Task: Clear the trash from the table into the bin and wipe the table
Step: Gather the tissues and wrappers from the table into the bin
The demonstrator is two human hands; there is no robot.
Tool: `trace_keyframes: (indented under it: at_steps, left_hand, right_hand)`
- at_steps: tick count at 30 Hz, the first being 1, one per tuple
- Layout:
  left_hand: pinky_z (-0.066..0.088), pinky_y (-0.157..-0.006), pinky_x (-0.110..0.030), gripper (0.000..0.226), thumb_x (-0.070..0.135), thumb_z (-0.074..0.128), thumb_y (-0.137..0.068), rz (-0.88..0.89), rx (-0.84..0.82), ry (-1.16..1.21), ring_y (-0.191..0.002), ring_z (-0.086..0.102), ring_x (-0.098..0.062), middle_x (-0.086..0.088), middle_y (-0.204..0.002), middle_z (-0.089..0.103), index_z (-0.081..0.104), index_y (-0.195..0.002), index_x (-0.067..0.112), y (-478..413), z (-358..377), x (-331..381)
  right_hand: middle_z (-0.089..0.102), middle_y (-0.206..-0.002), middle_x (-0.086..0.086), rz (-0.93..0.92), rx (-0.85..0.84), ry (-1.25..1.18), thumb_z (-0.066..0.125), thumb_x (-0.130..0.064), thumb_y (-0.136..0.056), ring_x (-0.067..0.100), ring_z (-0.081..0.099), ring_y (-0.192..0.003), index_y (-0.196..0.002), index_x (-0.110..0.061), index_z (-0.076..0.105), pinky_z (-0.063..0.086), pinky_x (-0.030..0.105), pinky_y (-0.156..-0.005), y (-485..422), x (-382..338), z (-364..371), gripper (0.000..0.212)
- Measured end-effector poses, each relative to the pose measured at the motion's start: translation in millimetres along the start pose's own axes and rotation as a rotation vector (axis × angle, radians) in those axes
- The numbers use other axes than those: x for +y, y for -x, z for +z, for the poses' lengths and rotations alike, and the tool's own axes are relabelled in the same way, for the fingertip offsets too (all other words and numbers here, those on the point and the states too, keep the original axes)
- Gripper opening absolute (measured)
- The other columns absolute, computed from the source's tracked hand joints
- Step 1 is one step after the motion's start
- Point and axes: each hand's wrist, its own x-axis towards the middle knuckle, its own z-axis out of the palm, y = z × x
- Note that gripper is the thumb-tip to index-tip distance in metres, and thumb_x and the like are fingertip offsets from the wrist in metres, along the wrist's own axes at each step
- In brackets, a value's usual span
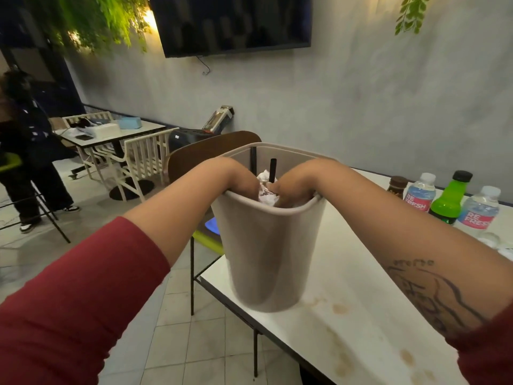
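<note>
Room: a café-like space is showing a grey wall, a wall screen (233, 20) and hanging greenery; another person is standing by a far table.
Table: the white table (361, 309) is carrying brown stains just in front of the bin, so wiping is not yet done.
Bin: the beige bin (266, 257) is standing on the table's near-left corner, probably set there so trash goes straight in.
Left hand: the left hand (241, 179) is reaching inside the bin; its fingers are hidden below the rim, so I cannot tell their state.
Right hand: the right hand (294, 187) is curling loosely inside the bin beside crumpled paper (265, 187) and a black straw (272, 170), seemingly pressing trash down.
Bottles: the bottles (449, 201) are standing well to the right of the bin, still to be cleared.
</note>
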Motion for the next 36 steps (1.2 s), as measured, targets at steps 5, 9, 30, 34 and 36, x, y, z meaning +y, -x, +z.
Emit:
trace_keyframes:
  at_steps: [5,9,30,34,36]
  left_hand:
    - [0.047,-0.097,-0.035,0.039,0.029,0.046,-0.099,-0.031,-0.087,0.023,-0.111,0.059,-0.025,-0.007,-0.126,0.060,0.049,-0.135,0.015,-2.3,-1.0,-1.7]
    - [0.041,-0.088,-0.029,0.041,0.034,0.042,-0.099,-0.019,-0.034,0.144,-0.105,0.055,-0.023,-0.007,-0.128,0.055,0.049,-0.134,0.014,1.4,-1.8,4.4]
    - [0.045,-0.098,-0.043,0.030,0.024,0.051,-0.089,0.287,0.844,0.446,-0.110,0.056,-0.022,0.000,-0.119,0.062,0.062,-0.116,0.021,23.8,-34.5,153.7]
    - [0.042,-0.101,-0.042,0.031,0.026,0.051,-0.088,0.367,0.815,0.439,-0.115,0.054,-0.023,0.000,-0.125,0.060,0.062,-0.116,0.024,12.5,-20.7,208.7]
    - [0.042,-0.100,-0.042,0.031,0.027,0.051,-0.089,0.402,0.770,0.438,-0.115,0.054,-0.024,-0.001,-0.126,0.060,0.062,-0.118,0.023,6.6,-8.3,235.2]
  right_hand:
    - [0.044,-0.144,0.008,0.012,-0.068,-0.025,0.042,-0.034,-0.099,0.027,0.046,-0.126,-0.146,-0.014,0.033,0.037,0.031,-0.095,-5.0,1.2,-0.6,0.052]
    - [0.058,-0.124,0.003,0.000,-0.032,-0.095,0.048,-0.036,-0.095,0.023,0.054,-0.108,-0.134,-0.020,0.049,0.040,0.029,-0.087,-3.2,4.1,-0.9,0.042]
    - [0.067,-0.110,0.006,0.163,0.861,-0.773,0.070,-0.019,-0.083,0.013,0.057,-0.089,-0.113,-0.012,0.067,0.039,0.018,-0.063,97.1,121.8,33.5,0.031]
    - [0.067,-0.108,0.005,0.261,0.869,-0.784,0.068,-0.017,-0.084,0.012,0.056,-0.085,-0.113,-0.012,0.067,0.039,0.018,-0.058,121.4,163.7,68.6,0.029]
    - [0.068,-0.110,0.005,0.306,0.861,-0.792,0.068,-0.015,-0.083,0.013,0.059,-0.089,-0.112,-0.011,0.068,0.038,0.018,-0.069,133.1,182.7,90.1,0.030]
